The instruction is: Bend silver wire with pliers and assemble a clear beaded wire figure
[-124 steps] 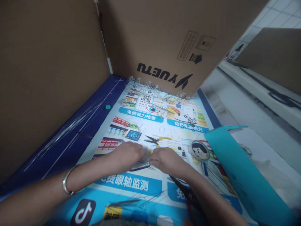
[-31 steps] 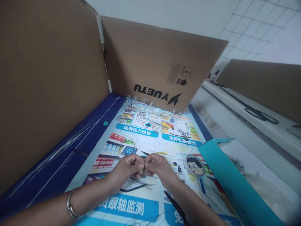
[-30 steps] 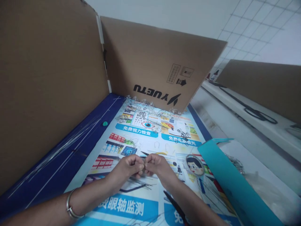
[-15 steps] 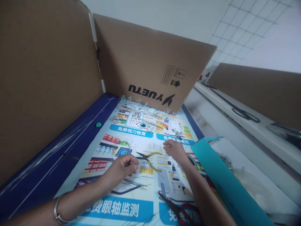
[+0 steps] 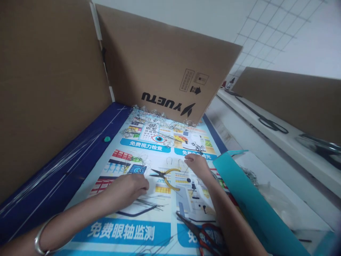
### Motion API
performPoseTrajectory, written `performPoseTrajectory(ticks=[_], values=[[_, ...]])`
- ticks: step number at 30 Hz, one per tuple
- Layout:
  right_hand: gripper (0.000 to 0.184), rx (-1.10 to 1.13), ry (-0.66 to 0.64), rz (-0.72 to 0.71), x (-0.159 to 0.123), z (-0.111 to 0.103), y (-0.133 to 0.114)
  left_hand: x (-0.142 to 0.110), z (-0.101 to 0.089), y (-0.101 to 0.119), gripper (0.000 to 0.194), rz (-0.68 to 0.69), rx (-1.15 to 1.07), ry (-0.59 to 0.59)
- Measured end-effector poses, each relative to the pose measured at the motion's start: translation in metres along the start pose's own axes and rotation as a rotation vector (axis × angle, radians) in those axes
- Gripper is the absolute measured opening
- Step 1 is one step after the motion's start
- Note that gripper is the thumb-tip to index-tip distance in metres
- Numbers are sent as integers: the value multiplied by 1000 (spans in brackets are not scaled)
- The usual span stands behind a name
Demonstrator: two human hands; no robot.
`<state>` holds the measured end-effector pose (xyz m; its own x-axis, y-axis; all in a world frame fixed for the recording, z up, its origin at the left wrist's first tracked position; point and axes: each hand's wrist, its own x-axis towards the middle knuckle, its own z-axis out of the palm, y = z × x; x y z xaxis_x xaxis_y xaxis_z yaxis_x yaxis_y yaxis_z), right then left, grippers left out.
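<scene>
My left hand (image 5: 130, 187) is closed, palm down, over the printed sheet (image 5: 157, 163), its fingertips curled out of sight. Short straight wires (image 5: 149, 204) lie just below it. Farther forward and to the right, my right hand (image 5: 197, 166) has its fingers pinched together beside thin bent wires. What either hand holds, if anything, I cannot make out. Between the hands rest pliers (image 5: 165, 175) with yellow handles, their handles spread. A U-shaped wire (image 5: 169, 161) lies beyond the pliers. Scissors (image 5: 195, 231) with red and black handles lie near my right forearm, which partly covers them.
Cardboard panels (image 5: 149, 53) stand at the left and back. Clear, tangled pieces (image 5: 162, 115) line the back panel's foot, with dark wire loops (image 5: 197, 147) nearer. A teal-sided box (image 5: 247, 192) at right holds wire pieces and a plastic bag. More wires (image 5: 157, 245) lie in front.
My hands were together at the fingertips a second ago. They have since parted: my right hand went forward and right, my left drew back left, uncovering the pliers. The view shifted.
</scene>
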<state>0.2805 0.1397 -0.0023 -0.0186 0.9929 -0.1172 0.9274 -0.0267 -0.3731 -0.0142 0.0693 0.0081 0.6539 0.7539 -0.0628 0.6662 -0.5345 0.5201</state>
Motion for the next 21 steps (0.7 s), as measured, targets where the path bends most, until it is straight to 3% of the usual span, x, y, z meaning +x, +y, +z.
performPoseTrajectory(ticks=[4,9,15,21], values=[[15,-32,52,-63,-12,-18,-9,-6,-7,6,14,-16,279,-148],[20,-77,3,-191,-33,-30,-32,-7,4,8,11,38,327,-198],[20,-153,-204,-389,-55,-19,-63,-10,15,1,28,130,234,-116],[17,-212,-381,-598,-78,2,-82,-11,15,2,27,116,339,-132]])
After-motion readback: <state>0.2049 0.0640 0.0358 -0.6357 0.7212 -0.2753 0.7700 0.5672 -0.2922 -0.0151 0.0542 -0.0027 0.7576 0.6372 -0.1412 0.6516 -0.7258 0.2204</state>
